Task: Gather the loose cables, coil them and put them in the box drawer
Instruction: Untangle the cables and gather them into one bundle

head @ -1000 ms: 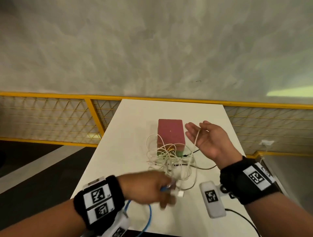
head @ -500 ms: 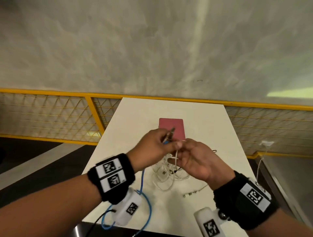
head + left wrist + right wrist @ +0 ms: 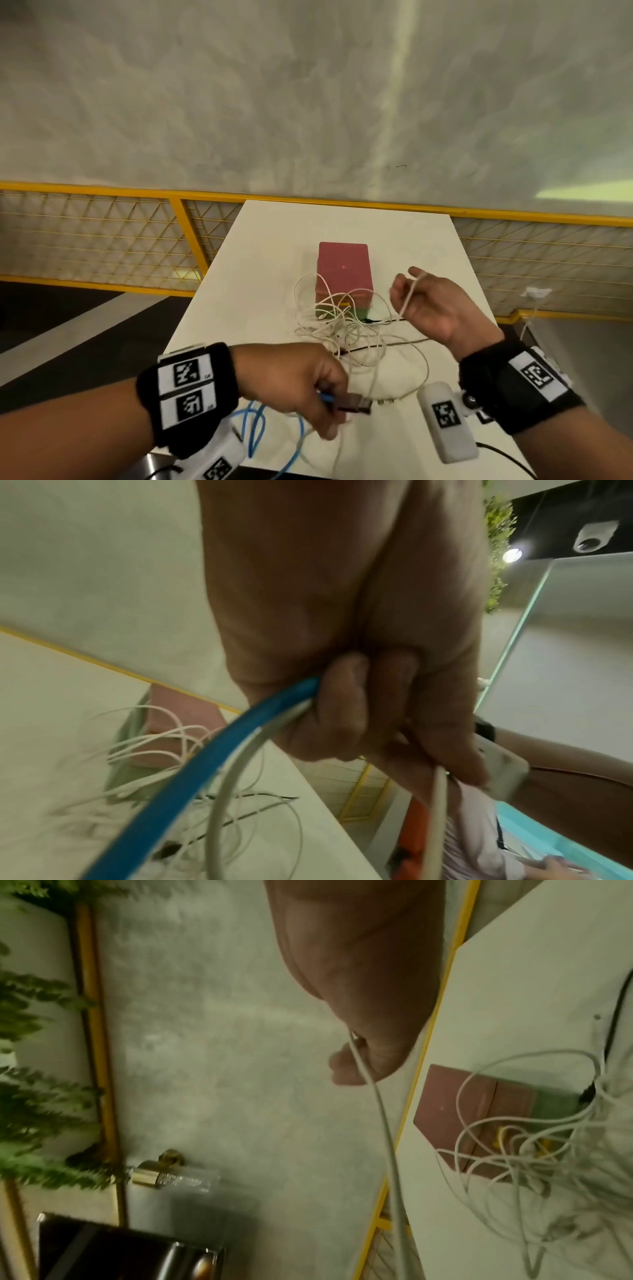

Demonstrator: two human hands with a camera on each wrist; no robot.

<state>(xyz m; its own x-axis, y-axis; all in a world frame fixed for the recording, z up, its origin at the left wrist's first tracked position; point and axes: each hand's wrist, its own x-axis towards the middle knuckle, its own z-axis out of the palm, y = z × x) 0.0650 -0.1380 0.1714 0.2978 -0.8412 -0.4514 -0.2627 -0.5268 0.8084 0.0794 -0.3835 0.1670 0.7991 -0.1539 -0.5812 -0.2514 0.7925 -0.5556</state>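
A tangle of thin white cables [image 3: 342, 329] lies on the white table [image 3: 274, 257] in front of a red box [image 3: 344, 270] with a green lower part. My left hand [image 3: 329, 411] is low at the near edge. It grips a blue cable [image 3: 192, 777] and a white cable [image 3: 232, 764], and a dark USB plug [image 3: 352, 406] sticks out of the fist. My right hand [image 3: 411, 294] is raised right of the box, palm towards me. It holds one white cable [image 3: 377, 1096] that runs down into the tangle.
A black cable [image 3: 387, 320] lies beside the box's right foot. The blue cable [image 3: 253, 431] loops over the near table edge. A yellow mesh railing [image 3: 191, 233] runs behind and beside the table. The box front is partly covered by cable loops.
Half a second ago both hands met above the tangle. My left hand has since dropped back to the near edge with the plug, and my right hand has swung out to the right with its cable.
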